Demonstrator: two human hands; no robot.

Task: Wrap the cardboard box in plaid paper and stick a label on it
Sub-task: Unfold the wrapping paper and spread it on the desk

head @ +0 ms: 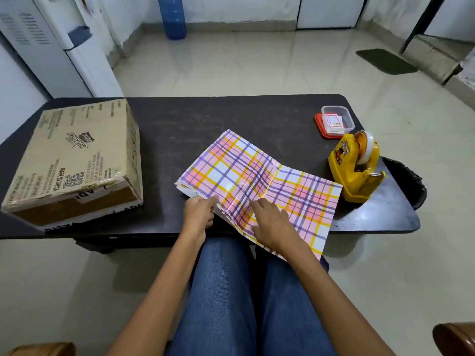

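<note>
Paper (257, 176), plaid and folded, lies mid-table (231, 111), overhanging the near edge; the box (74, 160) sits well apart, left. Left hand (199, 214) pinches its edge; right hand (270, 224) presses flat, fingers straight. Probably light, glossy, slippery; best lifted by the edges.

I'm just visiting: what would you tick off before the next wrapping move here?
1. Pink, yellow and purple plaid paper opened flat: not ok, folded, overhanging the dark table's near edge.
2. Brown cardboard box on the paper: not ok, apart, at the left.
3. Yellow tape dispenser loaded: ok, a roll sits in it.
4. Labels at hand: ok, inside the clear plastic tub on a red lid.
5. Hands on the paper: right hand flat on it, ok; left hand at its edge, grip cannot tell.
</note>
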